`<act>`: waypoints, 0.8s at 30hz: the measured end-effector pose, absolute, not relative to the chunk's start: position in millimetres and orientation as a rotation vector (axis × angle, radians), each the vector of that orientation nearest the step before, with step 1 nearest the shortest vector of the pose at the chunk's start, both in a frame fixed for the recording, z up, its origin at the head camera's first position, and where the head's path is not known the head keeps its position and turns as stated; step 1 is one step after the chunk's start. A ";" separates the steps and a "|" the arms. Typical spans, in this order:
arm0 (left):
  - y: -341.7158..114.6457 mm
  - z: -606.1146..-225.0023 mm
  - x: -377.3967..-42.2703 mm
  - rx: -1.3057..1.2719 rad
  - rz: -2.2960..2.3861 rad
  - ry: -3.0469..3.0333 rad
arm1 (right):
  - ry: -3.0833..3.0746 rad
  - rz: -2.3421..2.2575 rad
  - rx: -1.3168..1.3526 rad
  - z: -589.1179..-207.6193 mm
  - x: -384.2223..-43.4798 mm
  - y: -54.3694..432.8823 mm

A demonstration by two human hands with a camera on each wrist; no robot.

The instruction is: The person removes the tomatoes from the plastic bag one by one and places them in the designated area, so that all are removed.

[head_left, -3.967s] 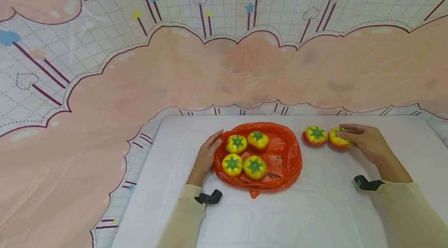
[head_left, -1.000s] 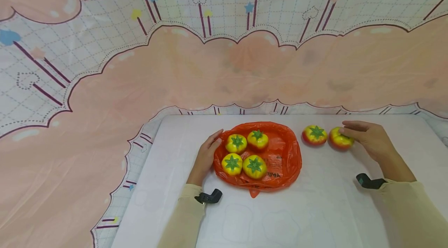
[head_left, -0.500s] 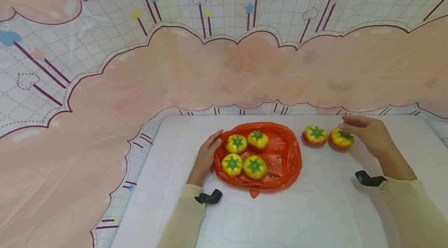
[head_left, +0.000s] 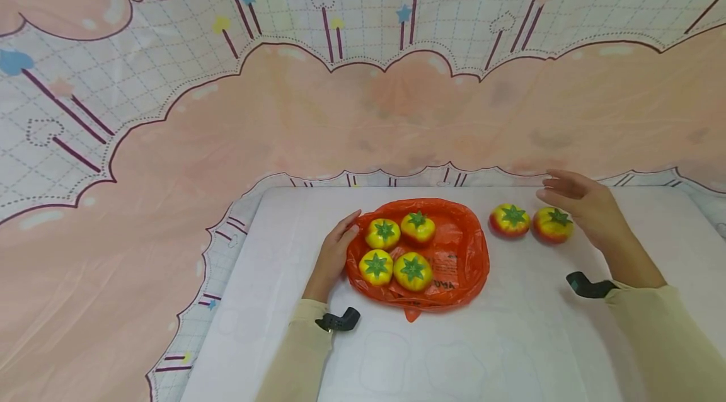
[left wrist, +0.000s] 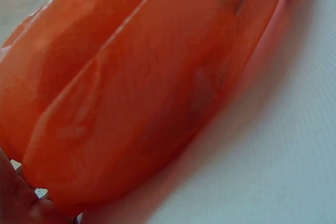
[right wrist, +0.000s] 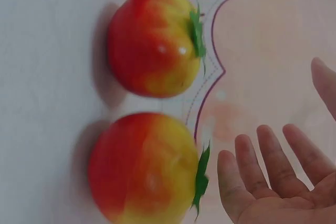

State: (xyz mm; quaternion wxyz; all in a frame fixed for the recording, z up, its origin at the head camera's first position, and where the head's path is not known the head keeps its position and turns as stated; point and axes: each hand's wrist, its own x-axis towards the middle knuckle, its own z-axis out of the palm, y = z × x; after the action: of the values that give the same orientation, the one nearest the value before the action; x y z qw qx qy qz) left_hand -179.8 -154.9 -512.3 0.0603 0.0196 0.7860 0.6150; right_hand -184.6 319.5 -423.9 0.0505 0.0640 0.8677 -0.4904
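A red plastic bag (head_left: 459, 244) lies spread wide on the table, its rim raised. Inside sit several red-and-yellow tomatoes (head_left: 413, 271) with green star-shaped leaf tops, toward its left side. My left hand (head_left: 329, 260) rests against the bag's left rim, its fingers extended along the outside. The left wrist view is mostly filled by the bag's side. Right of the bag, two more tomatoes stand side by side: a nearer-to-bag tomato (head_left: 510, 220) and an outer tomato (head_left: 553, 225). My right hand (head_left: 590, 206), fingers spread and holding nothing, hovers above and beside the outer one.
The white table (head_left: 431, 358) ends at a back edge just behind the tomatoes. Behind it hangs a patterned peach-and-white cloth (head_left: 397, 112). A black wrist camera (head_left: 340, 319) sits on the left wrist, another black wrist camera (head_left: 590, 286) on the right.
My right hand has let go of the outer tomato and lifted up and back, its fingers spreading. That tomato now stands free beside the other. My left hand and the bag keep their place.
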 end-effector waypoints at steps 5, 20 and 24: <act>-154.9 -511.7 -179.2 0.059 1.862 2.377 | 2.702 -1.434 0.136 -421.5 -187.5 309.3; -155.0 -511.7 -178.5 0.057 1.866 2.368 | 2.607 -1.425 0.031 -405.8 -202.7 268.6; -154.7 -511.7 -178.3 0.054 1.870 2.365 | 2.577 -1.416 0.015 -401.7 -207.0 256.4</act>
State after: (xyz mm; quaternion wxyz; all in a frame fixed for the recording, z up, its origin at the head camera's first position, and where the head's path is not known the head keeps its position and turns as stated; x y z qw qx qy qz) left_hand -178.3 -154.7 -511.7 0.0629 0.0180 0.7827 0.6189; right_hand -207.0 256.4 -401.7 0.1005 0.0051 0.8720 -0.4791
